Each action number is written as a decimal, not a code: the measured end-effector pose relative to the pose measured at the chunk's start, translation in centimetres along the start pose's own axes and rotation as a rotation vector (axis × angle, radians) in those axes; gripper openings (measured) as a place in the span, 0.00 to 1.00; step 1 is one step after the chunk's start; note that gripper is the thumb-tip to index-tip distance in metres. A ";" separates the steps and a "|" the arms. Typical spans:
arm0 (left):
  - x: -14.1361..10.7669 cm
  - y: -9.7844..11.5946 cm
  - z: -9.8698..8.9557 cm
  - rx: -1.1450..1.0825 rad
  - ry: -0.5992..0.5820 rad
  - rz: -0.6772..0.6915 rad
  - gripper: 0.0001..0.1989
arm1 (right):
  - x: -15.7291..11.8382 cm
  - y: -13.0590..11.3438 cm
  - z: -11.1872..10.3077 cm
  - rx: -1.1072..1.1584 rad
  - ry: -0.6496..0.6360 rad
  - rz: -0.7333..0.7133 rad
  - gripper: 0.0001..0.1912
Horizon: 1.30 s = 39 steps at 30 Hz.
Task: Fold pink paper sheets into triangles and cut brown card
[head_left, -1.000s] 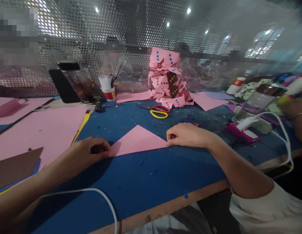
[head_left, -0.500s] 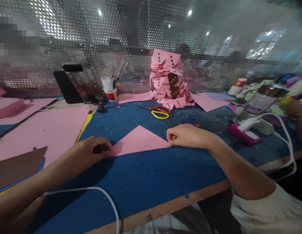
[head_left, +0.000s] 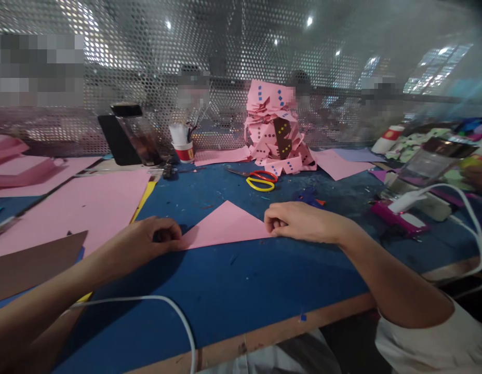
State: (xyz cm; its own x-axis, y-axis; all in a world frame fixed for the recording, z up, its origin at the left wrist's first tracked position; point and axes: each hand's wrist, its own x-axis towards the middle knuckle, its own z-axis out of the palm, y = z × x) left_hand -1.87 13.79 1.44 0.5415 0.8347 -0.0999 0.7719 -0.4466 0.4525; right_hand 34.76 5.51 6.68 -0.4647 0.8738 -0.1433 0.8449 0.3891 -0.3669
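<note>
A pink paper triangle (head_left: 227, 227) lies on the blue tabletop (head_left: 225, 291), its peak pointing away from me and its long edge nearest me. My left hand (head_left: 159, 239) pinches its left corner between thumb and forefinger. At the right corner, the curled fingers of my right hand (head_left: 290, 221) grip the paper. Beyond the triangle rest scissors (head_left: 261, 181) with one red and one yellow handle. Behind them stands a stack of folded pink papers (head_left: 278, 127) with blue, dark and yellow dots.
Large pink sheets (head_left: 104, 202) and a brown sheet (head_left: 38, 259) lie at left. A paper cup (head_left: 184, 151) and dark bottle (head_left: 142, 137) stand behind. At right are a glass jar (head_left: 428, 161), a magenta device (head_left: 400, 217) and a white cable (head_left: 465, 202).
The whole view has shifted slightly, so things appear a little further right. My right hand has edged left over the triangle's right corner. My left hand keeps its pinch.
</note>
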 end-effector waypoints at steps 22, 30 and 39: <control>0.1 -0.5 -0.5 0.041 -0.020 0.033 0.19 | -0.2 -0.6 0.6 -0.015 0.027 0.024 0.12; 0.1 -0.5 -0.9 0.005 -0.074 0.048 0.18 | 0.0 -1.0 0.9 -0.038 0.033 0.077 0.08; -0.8 1.4 -0.6 -0.085 -0.013 0.197 0.14 | 0.6 -1.5 1.8 -0.105 0.126 0.079 0.09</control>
State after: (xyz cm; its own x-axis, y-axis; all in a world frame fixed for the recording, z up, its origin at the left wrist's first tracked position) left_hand -1.45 12.66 2.73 0.6838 0.7296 -0.0137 0.6205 -0.5715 0.5371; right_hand 32.70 4.93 5.47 -0.3643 0.9300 -0.0495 0.9036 0.3401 -0.2605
